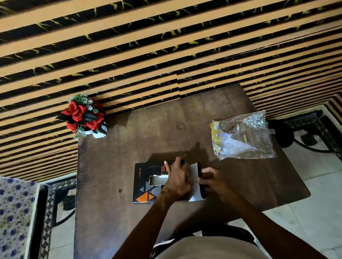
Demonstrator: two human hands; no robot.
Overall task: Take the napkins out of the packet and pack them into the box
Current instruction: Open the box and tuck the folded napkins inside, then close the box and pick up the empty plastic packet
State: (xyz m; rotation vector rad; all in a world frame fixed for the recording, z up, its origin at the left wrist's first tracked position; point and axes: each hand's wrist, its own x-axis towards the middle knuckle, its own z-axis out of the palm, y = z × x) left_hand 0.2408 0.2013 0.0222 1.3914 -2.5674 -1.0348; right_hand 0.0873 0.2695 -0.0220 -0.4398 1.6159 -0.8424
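A black box (144,183) with orange triangles and a cut-out slot on top lies flat in the middle of the brown table (115,212). My left hand (178,179) rests on the box's right half, fingers pressing down near its open end. My right hand (212,180) grips the white end flap (196,187) at the box's right side. The clear plastic packet (244,136) with a yellow printed edge lies crumpled at the right of the table, apart from both hands. No napkins show clearly; what is inside the box is hidden.
A small pot of red artificial roses (83,116) stands at the table's far left corner against the striped wall. A dark metal stand (298,133) sits on the floor to the right. A flowered cloth (9,225) covers furniture at the left.
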